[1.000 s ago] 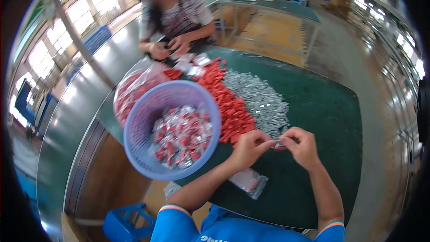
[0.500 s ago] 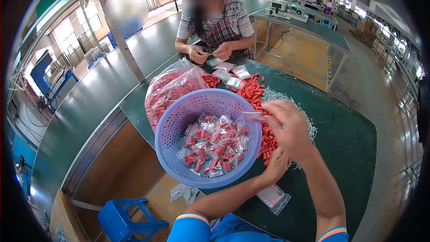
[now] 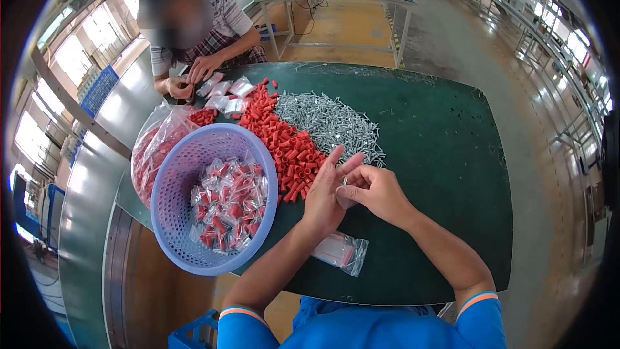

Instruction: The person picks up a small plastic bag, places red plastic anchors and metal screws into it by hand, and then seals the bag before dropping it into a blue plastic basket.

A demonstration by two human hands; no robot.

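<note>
My left hand (image 3: 325, 199) is over the table beside the red plastic sleeves (image 3: 294, 155), its fingers stretched out and palm turned toward my right hand. My right hand (image 3: 381, 197) pinches a small clear plastic bag (image 3: 345, 201), partly hidden between both hands. To the left stands a purple perforated basket (image 3: 161, 220) with many small clear bags (image 3: 231, 203) holding red pieces. Grey screws (image 3: 329, 119) lie heaped behind my hands. Under my left wrist, a clear packet (image 3: 342, 252) lies flat on the table.
Across the green table (image 3: 439, 220) a person (image 3: 206, 32) works with both hands near several white packets (image 3: 226, 95). A large clear bag of red sleeves (image 3: 152, 148) leans behind the basket. Below the table edge is a blue stool (image 3: 194, 333).
My view has swung to the right. My right hand has left the basket's rim, where it held a clear bag with something red. Both hands now meet over the table around a clear bag.
</note>
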